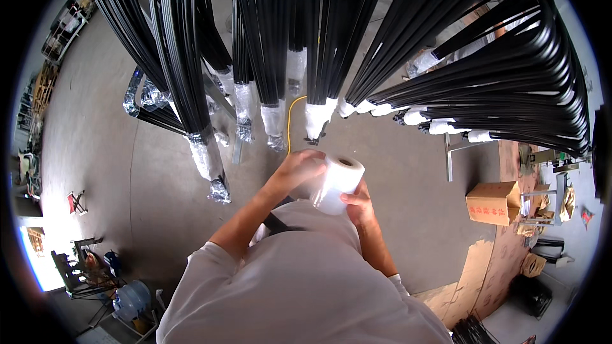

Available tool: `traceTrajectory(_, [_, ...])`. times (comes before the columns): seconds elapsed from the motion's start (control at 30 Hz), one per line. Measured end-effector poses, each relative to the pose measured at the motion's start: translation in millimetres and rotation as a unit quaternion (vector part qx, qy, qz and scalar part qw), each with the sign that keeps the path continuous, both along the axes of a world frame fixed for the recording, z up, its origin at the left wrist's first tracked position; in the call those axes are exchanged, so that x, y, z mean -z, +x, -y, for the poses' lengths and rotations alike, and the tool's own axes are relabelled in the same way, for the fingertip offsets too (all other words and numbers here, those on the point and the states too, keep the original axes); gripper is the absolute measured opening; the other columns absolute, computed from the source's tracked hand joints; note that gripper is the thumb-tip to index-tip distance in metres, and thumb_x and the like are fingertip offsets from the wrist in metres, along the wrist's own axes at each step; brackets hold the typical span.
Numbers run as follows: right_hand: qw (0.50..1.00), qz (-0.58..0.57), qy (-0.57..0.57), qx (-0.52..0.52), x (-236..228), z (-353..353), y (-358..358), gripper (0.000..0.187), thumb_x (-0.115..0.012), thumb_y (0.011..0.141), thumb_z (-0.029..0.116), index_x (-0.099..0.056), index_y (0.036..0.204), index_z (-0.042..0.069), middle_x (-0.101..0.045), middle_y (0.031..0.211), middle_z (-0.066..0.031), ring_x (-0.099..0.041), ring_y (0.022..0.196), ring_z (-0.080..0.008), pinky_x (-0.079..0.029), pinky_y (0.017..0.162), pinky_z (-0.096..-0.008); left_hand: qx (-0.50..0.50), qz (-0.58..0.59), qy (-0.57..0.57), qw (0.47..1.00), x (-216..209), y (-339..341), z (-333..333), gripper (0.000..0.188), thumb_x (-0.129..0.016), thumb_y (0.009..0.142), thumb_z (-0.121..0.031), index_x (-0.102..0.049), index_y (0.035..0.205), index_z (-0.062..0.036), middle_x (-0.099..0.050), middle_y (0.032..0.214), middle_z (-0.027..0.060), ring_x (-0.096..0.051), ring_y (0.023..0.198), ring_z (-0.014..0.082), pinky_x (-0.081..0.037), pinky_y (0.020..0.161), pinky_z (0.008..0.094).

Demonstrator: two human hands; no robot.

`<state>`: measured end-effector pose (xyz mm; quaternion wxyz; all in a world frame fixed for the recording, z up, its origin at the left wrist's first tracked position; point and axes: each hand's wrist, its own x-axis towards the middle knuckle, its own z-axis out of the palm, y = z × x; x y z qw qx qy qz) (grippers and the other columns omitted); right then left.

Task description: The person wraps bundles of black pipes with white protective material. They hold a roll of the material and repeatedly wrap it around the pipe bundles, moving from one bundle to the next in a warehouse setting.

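A roll of clear stretch film [339, 186] is held in front of my body, tilted, with its cardboard core showing at the top. My right hand [359, 204] grips the roll from its right side, the thumb lying across the film. On the other side, my left hand [302, 167] is at the roll's left edge; its fingers are smeared by motion, so whether they pinch the film is unclear. Ahead of me hang bundles of long black tubes [261, 32], their lower ends wrapped in clear and white film. One wrapped end [207, 158] hangs closest on the left.
Curved black tubes [510, 76] fill the upper right, over a metal stand leg [449, 159]. A yellow cord [290, 124] lies beyond my hands. An open cardboard box [489, 204] stands at right; a water jug [132, 299] is at lower left.
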<state>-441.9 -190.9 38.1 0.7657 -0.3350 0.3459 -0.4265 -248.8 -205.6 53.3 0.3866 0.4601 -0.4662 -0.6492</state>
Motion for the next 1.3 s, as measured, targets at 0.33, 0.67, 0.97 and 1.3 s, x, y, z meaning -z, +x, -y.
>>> traceTrajectory(0.33, [0.990, 0.077, 0.109, 0.048, 23, 23, -8, 0.079, -0.065, 0.056, 0.026, -0.037, 0.123, -0.002, -0.050, 0.115, -0.0153, -0.048, 0.107, -0.0295, -0.037, 0.092, -0.0417, -0.118, 0.065, 0.023, 0.991, 82, 23, 66, 0.037, -0.065, 0.077, -0.020, -0.047, 0.105, -0.0041, -0.051, 0.097, 0.0044, -0.049, 0.091, 0.0121, -0.042, 0.075, 0.0251])
traceTrajectory(0.67, [0.977, 0.183, 0.068, -0.088, 15, 72, -23, 0.109, -0.068, 0.050, 0.052, -0.017, 0.135, 0.004, -0.054, 0.105, -0.0175, -0.055, 0.092, -0.0348, -0.047, 0.076, -0.0438, -0.102, 0.092, -0.058, 0.989, 196, 25, 147, 0.053, -0.069, 0.072, -0.017, -0.043, 0.115, 0.0008, -0.052, 0.106, 0.0078, -0.048, 0.101, 0.0171, -0.037, 0.089, 0.0299])
traceTrajectory(0.97, [0.961, 0.146, 0.138, -0.192, 40, 146, -27, 0.103, -0.059, 0.040, 0.019, -0.020, 0.133, 0.001, -0.049, 0.117, -0.0175, -0.050, 0.104, -0.0301, -0.036, 0.094, -0.0373, -0.031, -0.062, -0.004, 0.998, 138, 42, 73, 0.060, -0.074, 0.065, -0.017, -0.045, 0.115, -0.0010, -0.054, 0.108, 0.0058, -0.049, 0.099, 0.0146, -0.036, 0.089, 0.0292])
traceTrajectory(1.3, [0.958, 0.099, 0.094, -0.253, 42, 120, -4, 0.092, -0.054, 0.032, 0.012, -0.038, 0.121, -0.006, -0.051, 0.113, -0.0177, -0.048, 0.106, -0.0302, -0.033, 0.096, -0.0339, -0.086, -0.205, 0.037, 0.974, 87, 40, -1, 0.057, -0.070, 0.066, -0.012, -0.046, 0.116, -0.0009, -0.057, 0.101, 0.0041, -0.050, 0.094, 0.0134, -0.035, 0.086, 0.0255])
